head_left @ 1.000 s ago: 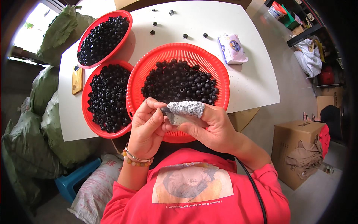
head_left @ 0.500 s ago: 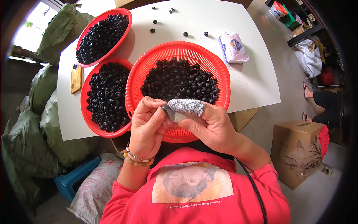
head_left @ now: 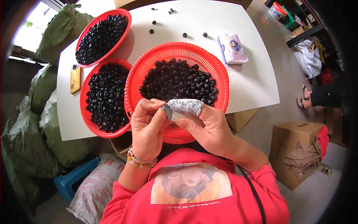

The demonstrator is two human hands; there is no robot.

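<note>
Finger cot point(head_left: 185, 106) between both hands point(head_left: 179, 125)

I am at a small home workshop or storeroom for sorting goods. Beyond my left hand point(head_left: 147, 128) a plain white counter point(head_left: 257, 84) carries three red plastic sieve baskets point(head_left: 209, 61) full of small black ring-shaped parts point(head_left: 177, 80). To the left of that hand bulging green sacks point(head_left: 44, 127) are stacked on the floor beside a blue plastic stool point(head_left: 72, 181). To the right of my right hand point(head_left: 209, 125) a brown cardboard box point(head_left: 294, 149) stands on the bare grey concrete floor point(head_left: 317, 194).
</note>
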